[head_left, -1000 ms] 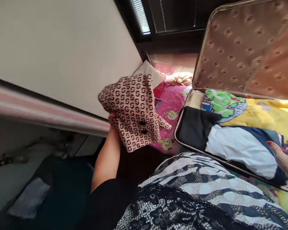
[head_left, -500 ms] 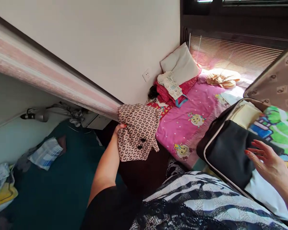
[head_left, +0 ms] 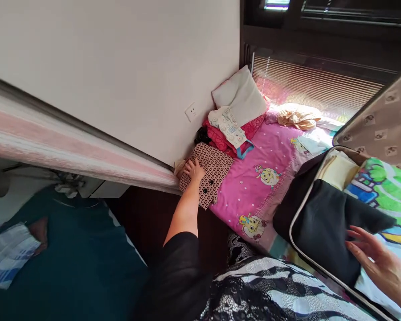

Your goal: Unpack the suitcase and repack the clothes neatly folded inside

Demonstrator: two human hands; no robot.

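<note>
A folded tan garment (head_left: 217, 167) with a dark repeating print and two small black marks lies on the near left corner of the pink bedspread (head_left: 235, 209). My left hand (head_left: 194, 170) rests on top of it, palm down, fingers spread over the cloth. To the right, my right hand (head_left: 379, 254) hovers over the open suitcase (head_left: 292, 232), its fingers apart and holding nothing. Below that hand lies a black cloth (head_left: 324, 232), with a bright green and blue printed fabric (head_left: 387, 191) beside it.
A white pillow (head_left: 242, 96), a pale baby garment (head_left: 227, 125) and red fabric (head_left: 254, 127) are piled by the wall. A tan cloth (head_left: 299, 116) lies near the window blinds. The suitcase lid (head_left: 381, 120) stands raised. At left is a dark green bed (head_left: 76, 249).
My left hand has carried the tan garment right and away from me, onto the bedspread, and now lies flat on it. My right hand has dropped slightly. The view has shifted.
</note>
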